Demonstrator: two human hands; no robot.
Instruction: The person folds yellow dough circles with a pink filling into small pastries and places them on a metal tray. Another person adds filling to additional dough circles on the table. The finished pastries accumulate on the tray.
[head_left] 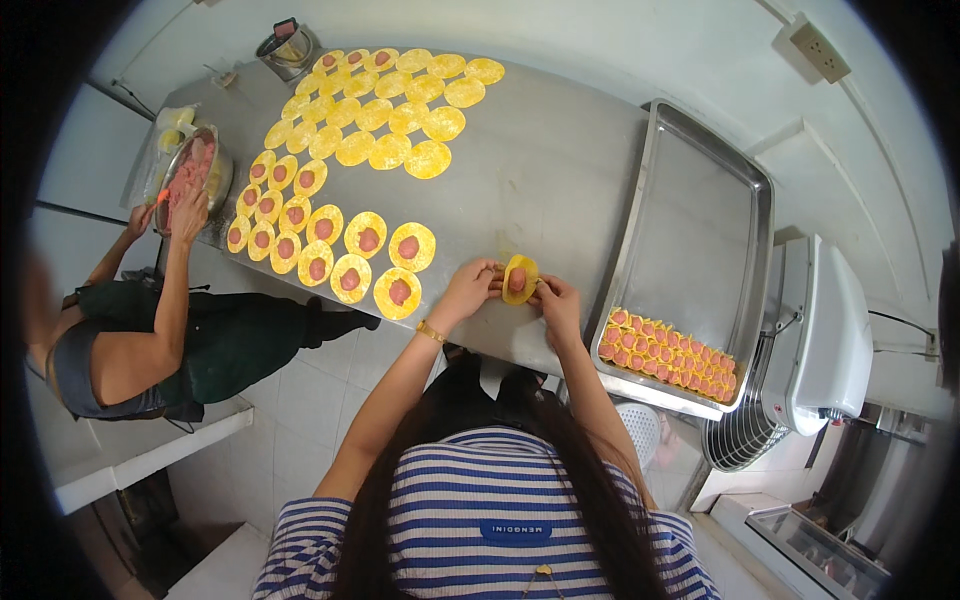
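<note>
Between my hands, a round yellow dumpling wrapper with a ball of pink meat filling is held just over the metal table. My left hand pinches its left edge, and my right hand grips the right edge; the fingertips are partly hidden. The wrapper's sides curve up a little around the meat. Left of my left hand lie rows of flat wrappers topped with meat, the nearest being a filled wrapper. Farther back are rows of mostly bare wrappers.
A deep metal tray at the right holds rows of shaped dumplings at its near end. At the left, a co-worker's hands work at a bowl of pink meat. A metal pot stands far left; a white machine stands right.
</note>
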